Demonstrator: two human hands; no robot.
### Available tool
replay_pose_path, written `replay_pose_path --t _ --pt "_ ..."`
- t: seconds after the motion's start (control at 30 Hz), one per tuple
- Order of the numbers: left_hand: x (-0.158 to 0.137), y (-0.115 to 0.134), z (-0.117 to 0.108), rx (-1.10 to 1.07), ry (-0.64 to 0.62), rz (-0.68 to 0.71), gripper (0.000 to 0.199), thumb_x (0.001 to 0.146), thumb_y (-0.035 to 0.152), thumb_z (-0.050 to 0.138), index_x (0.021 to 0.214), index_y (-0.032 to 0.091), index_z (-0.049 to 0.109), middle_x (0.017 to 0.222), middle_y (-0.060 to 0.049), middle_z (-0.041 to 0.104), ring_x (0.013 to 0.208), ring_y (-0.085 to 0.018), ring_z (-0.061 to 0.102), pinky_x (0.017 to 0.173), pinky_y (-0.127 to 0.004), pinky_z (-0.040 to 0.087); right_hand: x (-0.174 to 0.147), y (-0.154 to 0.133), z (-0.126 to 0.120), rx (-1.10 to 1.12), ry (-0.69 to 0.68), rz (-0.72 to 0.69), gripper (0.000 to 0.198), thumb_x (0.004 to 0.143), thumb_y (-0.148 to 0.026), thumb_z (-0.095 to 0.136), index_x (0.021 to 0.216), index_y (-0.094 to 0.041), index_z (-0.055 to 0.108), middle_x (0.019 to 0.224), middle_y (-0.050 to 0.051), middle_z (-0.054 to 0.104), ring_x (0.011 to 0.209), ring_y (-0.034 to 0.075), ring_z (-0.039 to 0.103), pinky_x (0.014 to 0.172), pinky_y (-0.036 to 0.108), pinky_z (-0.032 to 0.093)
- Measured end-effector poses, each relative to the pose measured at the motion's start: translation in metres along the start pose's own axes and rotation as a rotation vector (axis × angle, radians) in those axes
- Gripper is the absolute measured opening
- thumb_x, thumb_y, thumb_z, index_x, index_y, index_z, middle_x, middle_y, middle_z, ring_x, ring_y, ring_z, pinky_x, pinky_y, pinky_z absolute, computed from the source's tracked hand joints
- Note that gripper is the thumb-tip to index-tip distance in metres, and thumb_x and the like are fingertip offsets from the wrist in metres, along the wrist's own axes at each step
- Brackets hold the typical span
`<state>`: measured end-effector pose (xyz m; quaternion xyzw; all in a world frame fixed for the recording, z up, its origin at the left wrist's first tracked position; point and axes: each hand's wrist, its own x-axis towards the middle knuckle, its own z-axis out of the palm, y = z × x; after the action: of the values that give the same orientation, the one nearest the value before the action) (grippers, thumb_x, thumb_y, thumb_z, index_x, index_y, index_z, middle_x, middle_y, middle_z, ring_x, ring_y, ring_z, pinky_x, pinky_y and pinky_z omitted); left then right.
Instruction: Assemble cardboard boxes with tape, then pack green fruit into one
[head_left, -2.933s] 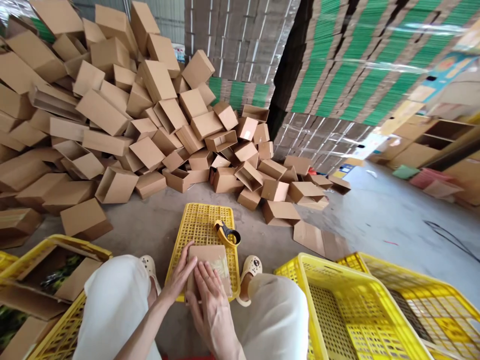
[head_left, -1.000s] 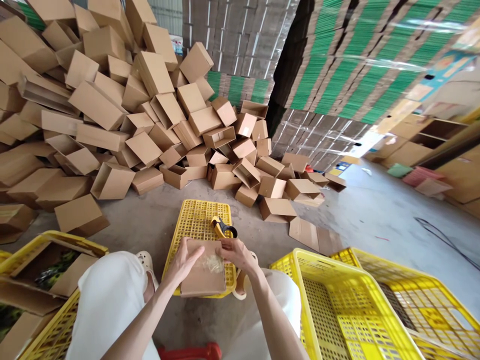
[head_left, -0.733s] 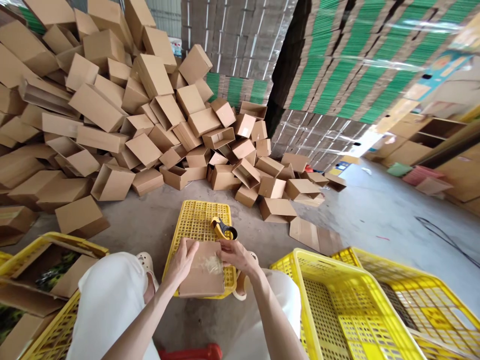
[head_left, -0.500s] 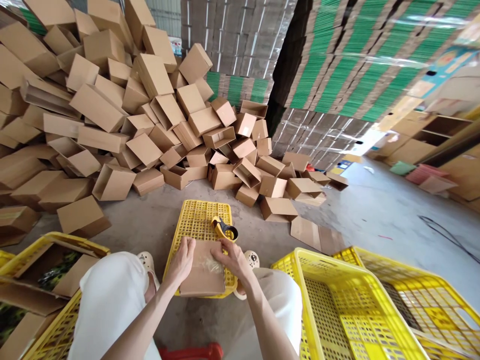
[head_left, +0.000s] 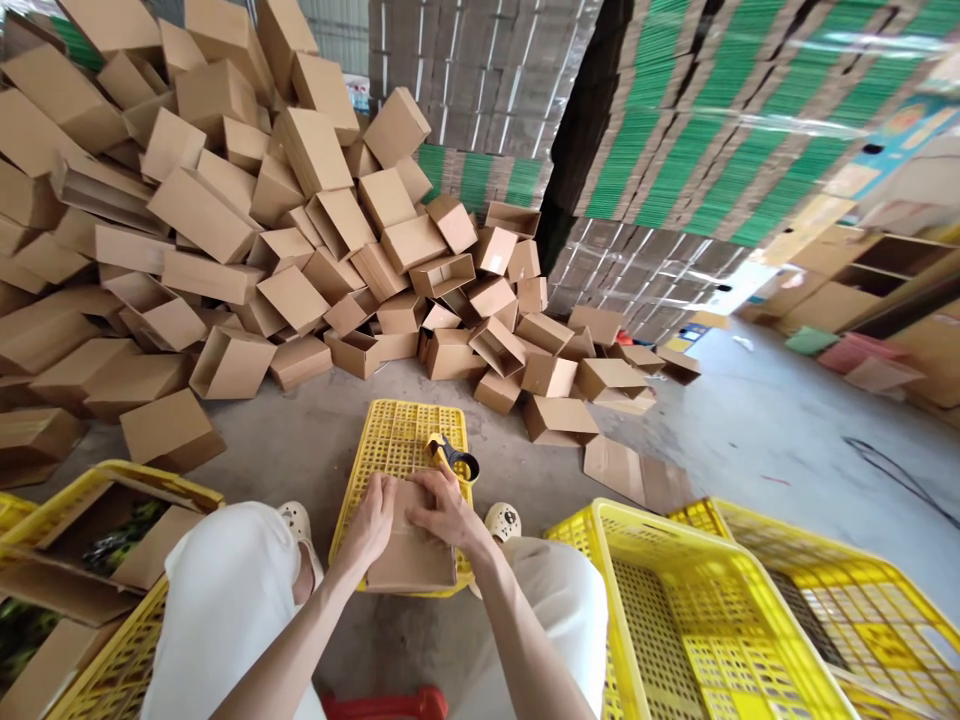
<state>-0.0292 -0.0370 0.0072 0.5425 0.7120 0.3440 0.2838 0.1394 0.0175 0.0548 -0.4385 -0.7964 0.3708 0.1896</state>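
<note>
**Hands on a carton in a box warehouse**

Concrete floor (head_left: 750, 430) lay before a heap of boxes (head_left: 225, 230). An upturned crate (head_left: 401, 440) stood between the person's knees, with a carton (head_left: 412, 555) on its near end. The left hand (head_left: 371, 520) and right hand (head_left: 442, 508), fingers spread, pressed flat on the carton. A tape dispenser (head_left: 454, 460) lay just beyond. Two baskets (head_left: 675, 600) stood at right.

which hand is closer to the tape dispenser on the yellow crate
Right. The right hand lies on the cardboard box just below the tape dispenser, fingertips almost at it. The left hand rests on the box's left side, farther off.
</note>
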Motion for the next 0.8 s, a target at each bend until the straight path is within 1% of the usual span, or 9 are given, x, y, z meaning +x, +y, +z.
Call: replay_pose_path --t 0.03,0.1,0.23,0.4,0.43,0.53,0.6,0.7,0.8 --pt "0.000 0.001 0.000 -0.041 -0.003 -0.028 0.028 0.108 0.033 0.028 0.104 0.024 0.055 0.106 -0.010 0.073 0.102 -0.023 0.074 0.091 -0.035 0.055 0.000 -0.001 -0.001 -0.008 -0.005 0.007 0.050 0.078 -0.025 0.077 0.128 -0.027 0.074 0.135 0.005 0.071 0.140 0.031 0.054 0.132 0.054 0.021" --pt "0.001 0.002 0.001 -0.117 -0.006 -0.062 0.027 0.109 0.036 0.028 0.102 0.025 0.052 0.106 -0.011 0.073 0.101 -0.024 0.073 0.089 -0.036 0.054 0.000 -0.005 0.000 -0.028 0.008 0.040 0.049 0.077 -0.024 0.076 0.126 -0.029 0.074 0.135 0.005 0.070 0.141 0.031 0.052 0.132 0.055 0.019" --pt "0.001 0.002 0.001 -0.158 0.006 -0.047 0.026 0.108 0.038 0.027 0.102 0.025 0.048 0.107 -0.012 0.072 0.101 -0.025 0.073 0.089 -0.036 0.053 0.004 -0.014 0.008 -0.060 0.031 0.111 0.047 0.075 -0.020 0.073 0.121 -0.029 0.075 0.130 0.005 0.071 0.145 0.031 0.048 0.132 0.054 0.018" --pt "0.001 -0.001 0.002 -0.147 0.000 -0.050 0.026 0.108 0.038 0.028 0.102 0.025 0.050 0.109 -0.012 0.072 0.105 -0.025 0.074 0.093 -0.036 0.052 0.006 -0.014 0.012 -0.060 0.064 0.210 0.048 0.074 -0.021 0.072 0.121 -0.030 0.074 0.130 0.005 0.069 0.156 0.035 0.032 0.126 0.054 0.030" --pt "0.002 -0.001 0.002 -0.146 -0.001 -0.051 0.026 0.108 0.038 0.029 0.102 0.025 0.050 0.110 -0.012 0.072 0.106 -0.025 0.074 0.093 -0.036 0.053 0.006 -0.013 0.012 -0.060 0.070 0.203 0.047 0.075 -0.022 0.072 0.120 -0.030 0.074 0.130 0.005 0.069 0.155 0.035 0.032 0.126 0.055 0.030" --pt "0.002 -0.003 0.003 -0.151 0.004 -0.034 0.026 0.108 0.038 0.029 0.103 0.025 0.051 0.108 -0.011 0.072 0.105 -0.025 0.074 0.092 -0.035 0.054 0.005 -0.010 0.009 -0.062 0.057 0.113 0.044 0.078 -0.020 0.070 0.120 -0.030 0.073 0.127 0.005 0.071 0.145 0.032 0.047 0.130 0.056 0.020" --pt "0.003 -0.003 0.003 -0.148 0.011 -0.009 0.027 0.108 0.037 0.029 0.102 0.025 0.052 0.107 -0.011 0.072 0.104 -0.025 0.073 0.092 -0.036 0.054 0.004 -0.010 0.008 -0.070 0.032 0.073 0.045 0.078 -0.019 0.071 0.121 -0.029 0.073 0.126 0.005 0.072 0.139 0.030 0.053 0.132 0.055 0.017" --pt "0.002 -0.003 0.004 -0.140 0.023 0.007 0.028 0.108 0.036 0.029 0.101 0.025 0.054 0.106 -0.011 0.072 0.104 -0.024 0.073 0.093 -0.036 0.054 0.004 -0.012 0.011 -0.093 0.052 0.117 0.045 0.077 -0.020 0.075 0.121 -0.028 0.073 0.127 0.005 0.072 0.145 0.032 0.047 0.130 0.055 0.024" --pt "0.002 -0.004 0.004 -0.148 0.038 -0.021 0.026 0.108 0.038 0.031 0.102 0.025 0.053 0.104 -0.011 0.073 0.101 -0.025 0.075 0.089 -0.035 0.055 0.005 -0.015 0.015 -0.086 0.116 0.150 0.034 0.084 -0.024 0.073 0.117 -0.026 0.075 0.122 0.007 0.074 0.146 0.033 0.046 0.127 0.053 0.030"
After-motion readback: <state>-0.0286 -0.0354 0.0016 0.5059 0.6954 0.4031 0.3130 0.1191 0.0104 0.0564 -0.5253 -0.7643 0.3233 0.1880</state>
